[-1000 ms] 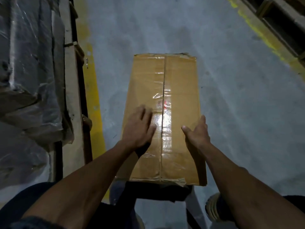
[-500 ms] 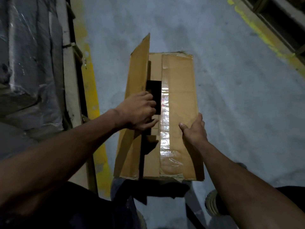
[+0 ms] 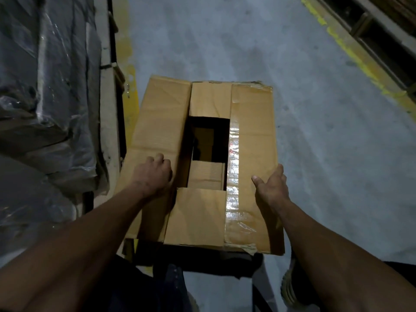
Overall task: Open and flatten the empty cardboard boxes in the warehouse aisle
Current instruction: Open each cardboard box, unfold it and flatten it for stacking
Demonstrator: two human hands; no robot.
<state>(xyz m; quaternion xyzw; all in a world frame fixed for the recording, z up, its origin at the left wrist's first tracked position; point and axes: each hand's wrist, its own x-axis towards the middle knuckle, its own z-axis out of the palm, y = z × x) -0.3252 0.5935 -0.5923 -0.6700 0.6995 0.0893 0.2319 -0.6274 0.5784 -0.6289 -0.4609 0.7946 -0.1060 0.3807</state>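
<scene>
A brown cardboard box (image 3: 252, 235) stands on the grey aisle floor in front of me. Its left top flap (image 3: 162, 113) is folded outward to the left. The right top flap (image 3: 254, 131) lies flat, with shiny clear tape along its inner edge. Two short inner flaps (image 3: 210, 97) show at the far and near ends, and a dark opening lies between them. My left hand (image 3: 153, 174) lies on the left flap with fingers curled, holding it near its inner edge. My right hand (image 3: 271, 188) is flat against the box's right edge, thumb on top.
Plastic-wrapped goods (image 3: 45, 86) on a wooden pallet (image 3: 108, 109) line the left side, close to the box. Yellow floor lines (image 3: 351, 50) run along both sides of the aisle. A rack base (image 3: 378, 34) stands at the upper right. My shoe (image 3: 289, 287) is by the box's near right corner.
The taped top seam has split. My left hand lifted the left flap upright, then swung it outward to the left. The right hand has stayed on the box's right edge.
</scene>
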